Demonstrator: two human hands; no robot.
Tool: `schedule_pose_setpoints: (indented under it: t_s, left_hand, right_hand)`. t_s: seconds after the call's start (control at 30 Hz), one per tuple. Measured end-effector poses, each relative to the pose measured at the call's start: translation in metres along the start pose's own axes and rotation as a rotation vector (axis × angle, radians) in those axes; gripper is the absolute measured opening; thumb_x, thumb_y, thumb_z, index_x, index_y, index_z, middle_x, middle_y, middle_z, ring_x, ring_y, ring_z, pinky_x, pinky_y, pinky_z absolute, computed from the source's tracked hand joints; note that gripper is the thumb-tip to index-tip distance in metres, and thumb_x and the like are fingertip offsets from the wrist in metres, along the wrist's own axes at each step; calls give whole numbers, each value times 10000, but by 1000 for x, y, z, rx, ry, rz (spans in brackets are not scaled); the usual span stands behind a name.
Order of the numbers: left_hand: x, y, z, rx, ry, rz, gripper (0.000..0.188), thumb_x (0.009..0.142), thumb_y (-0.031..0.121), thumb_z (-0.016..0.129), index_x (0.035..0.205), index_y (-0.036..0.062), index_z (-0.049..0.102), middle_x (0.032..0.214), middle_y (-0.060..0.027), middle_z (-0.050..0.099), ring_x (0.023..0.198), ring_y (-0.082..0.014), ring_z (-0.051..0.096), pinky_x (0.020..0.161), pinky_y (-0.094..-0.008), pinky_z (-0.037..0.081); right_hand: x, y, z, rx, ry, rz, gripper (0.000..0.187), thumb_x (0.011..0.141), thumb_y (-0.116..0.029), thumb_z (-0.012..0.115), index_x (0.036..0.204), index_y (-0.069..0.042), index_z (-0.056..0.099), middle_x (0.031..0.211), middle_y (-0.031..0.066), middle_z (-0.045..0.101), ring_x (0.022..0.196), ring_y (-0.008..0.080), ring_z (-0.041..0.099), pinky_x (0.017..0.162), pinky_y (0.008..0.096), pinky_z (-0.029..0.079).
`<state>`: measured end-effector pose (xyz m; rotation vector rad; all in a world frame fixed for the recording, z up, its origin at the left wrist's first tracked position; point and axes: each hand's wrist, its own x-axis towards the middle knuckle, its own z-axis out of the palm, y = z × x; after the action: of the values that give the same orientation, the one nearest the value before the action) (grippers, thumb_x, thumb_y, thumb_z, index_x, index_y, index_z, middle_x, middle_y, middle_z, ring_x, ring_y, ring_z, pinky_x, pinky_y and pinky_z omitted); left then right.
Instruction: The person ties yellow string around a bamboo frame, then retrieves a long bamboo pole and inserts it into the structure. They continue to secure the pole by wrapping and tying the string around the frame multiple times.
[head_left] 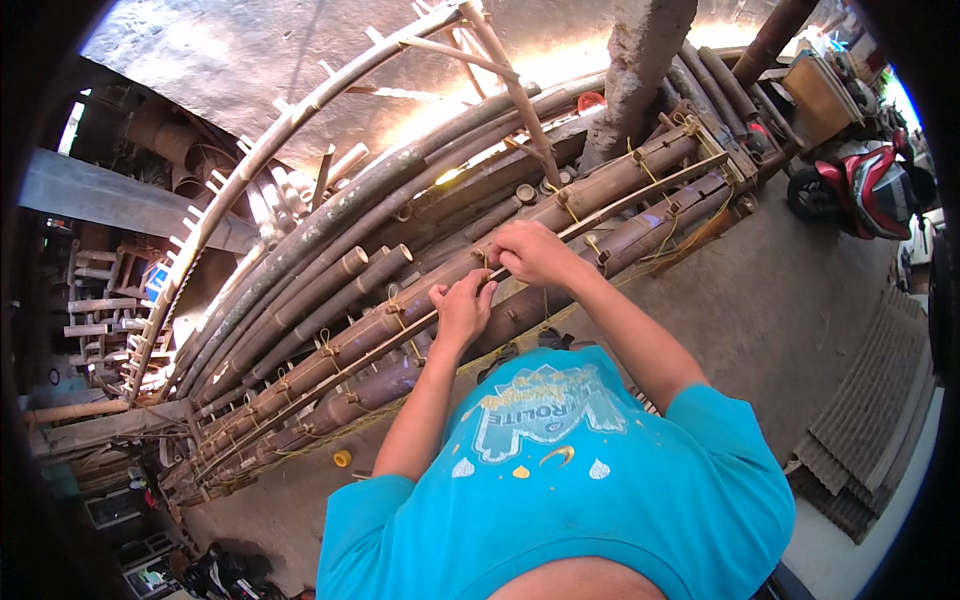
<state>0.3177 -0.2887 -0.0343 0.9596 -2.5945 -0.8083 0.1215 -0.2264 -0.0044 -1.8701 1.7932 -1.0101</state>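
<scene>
Concrete floor (780, 290), frame centre: both hands, left hand (462, 308) and right hand (530, 252), pinch yellow twine (490, 268) on bamboo poles (420, 300) running lower left to upper right.

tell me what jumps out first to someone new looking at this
Both hands meet mid-frame on a row of dark bamboo poles: the left hand and right hand work yellow cord at a thin slat. A red motorbike stands at the far right, and a curved bamboo frame arches above.

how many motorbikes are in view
1: a red motorbike parked at the upper right, beyond the far end of the bamboo poles. Others may be hidden past the picture's rim.
</scene>
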Motion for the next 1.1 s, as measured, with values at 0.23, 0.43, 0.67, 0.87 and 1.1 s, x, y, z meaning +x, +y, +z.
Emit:
schedule_pose_setpoints:
  t_s: [0.23,0.43,0.67,0.87,1.1]
  left_hand:
    - [4,8,-2,-105,-38,-148,243,955,324,568,1066,172,723,957,-38,727,881,-168,626,887,-382,245]
    - [5,1,2,-216,4,-150,264,970,368,562,1095,201,724,876,-3,741,809,-109,609,903,-394,216]
    - [8,6,-5,-195,-59,-215,240,972,327,542,1056,200,728,865,-6,719,823,-133,600,912,-380,230]
    - [1,9,7,-65,30,-148,198,959,298,566,1004,197,731,854,-11,707,862,-150,603,915,-399,248]
    - [39,-9,-1,-832,156,-161,226,1016,183,503,977,6,638,850,-29,659,718,-58,526,609,-219,402]
  right_hand:
    - [-23,-13,22,-42,100,147,152,855,-242,638,926,-132,714,968,44,688,977,257,600,872,440,362]
    - [-28,-13,41,-28,231,191,136,872,-253,651,928,-135,691,940,33,669,942,238,584,899,427,318]
    - [-37,-45,21,343,452,38,143,889,-218,618,860,-80,640,899,104,626,917,271,575,854,427,391]
    - [-122,-39,57,476,-247,112,183,904,-178,554,814,-18,558,826,155,567,851,327,552,765,426,446]
    - [-123,-33,79,434,-214,91,195,935,-194,528,842,-25,554,827,146,560,876,323,529,812,428,438]
